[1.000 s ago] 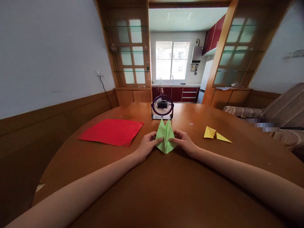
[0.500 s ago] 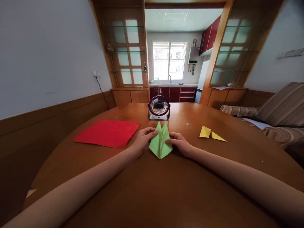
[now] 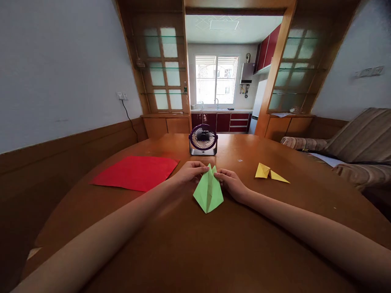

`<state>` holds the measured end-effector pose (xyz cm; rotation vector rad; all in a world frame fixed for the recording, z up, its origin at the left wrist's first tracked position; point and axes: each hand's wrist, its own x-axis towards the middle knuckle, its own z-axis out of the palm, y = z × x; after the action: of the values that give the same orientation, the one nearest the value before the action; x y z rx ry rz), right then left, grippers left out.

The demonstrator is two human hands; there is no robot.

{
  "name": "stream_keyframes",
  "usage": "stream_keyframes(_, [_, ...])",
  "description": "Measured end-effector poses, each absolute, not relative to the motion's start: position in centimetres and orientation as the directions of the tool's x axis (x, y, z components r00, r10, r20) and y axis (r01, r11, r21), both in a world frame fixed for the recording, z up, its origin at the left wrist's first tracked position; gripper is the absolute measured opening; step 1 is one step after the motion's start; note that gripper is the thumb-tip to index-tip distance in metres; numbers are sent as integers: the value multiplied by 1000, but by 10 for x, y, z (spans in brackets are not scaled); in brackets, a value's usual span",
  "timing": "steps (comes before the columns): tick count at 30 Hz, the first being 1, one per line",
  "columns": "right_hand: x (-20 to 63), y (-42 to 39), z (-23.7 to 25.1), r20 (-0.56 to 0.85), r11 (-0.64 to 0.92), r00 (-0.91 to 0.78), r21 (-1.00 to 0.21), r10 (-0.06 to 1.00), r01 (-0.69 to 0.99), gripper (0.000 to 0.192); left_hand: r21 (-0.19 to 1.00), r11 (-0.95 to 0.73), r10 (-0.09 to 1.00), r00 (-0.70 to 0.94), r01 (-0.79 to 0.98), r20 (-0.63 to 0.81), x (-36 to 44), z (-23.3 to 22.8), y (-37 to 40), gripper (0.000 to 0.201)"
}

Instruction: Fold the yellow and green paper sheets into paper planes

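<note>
A green sheet of origami paper [image 3: 208, 191], folded into a kite-like shape with two narrow points at its far end, is between my hands over the table. My left hand [image 3: 193, 171] pinches it near the left point, thumb on top. On the other side, my right hand [image 3: 229, 181] grips the right edge just below the right point, its thumb also on the upper face. A crease runs down the paper's middle to the tip facing me. The fingers beneath the paper are partly hidden.
Red paper [image 3: 134, 173] lies flat at the left of the wooden table [image 3: 195, 252]. A small purple fan [image 3: 203, 139] stands behind the green paper. Folded yellow paper [image 3: 263, 171] sits to the right. A striped sofa [image 3: 357, 150] is beyond the table's right edge.
Both hands have shifted toward the far points of the green paper, which are now closer together. The paper's near tip has come slightly toward me.
</note>
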<state>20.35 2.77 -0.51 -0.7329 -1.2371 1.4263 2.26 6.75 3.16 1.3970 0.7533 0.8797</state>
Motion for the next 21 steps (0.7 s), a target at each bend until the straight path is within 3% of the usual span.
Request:
stream_keyframes(6, [203, 32, -7, 186, 103, -233, -939, 954, -329, 30, 999, -35, 800, 598, -15, 37, 18, 30, 75, 33])
stream_keyframes(21, [195, 43, 1, 88, 6, -237, -945, 968, -326, 25, 995, -66, 837, 548, 71, 16, 14, 40, 74, 30])
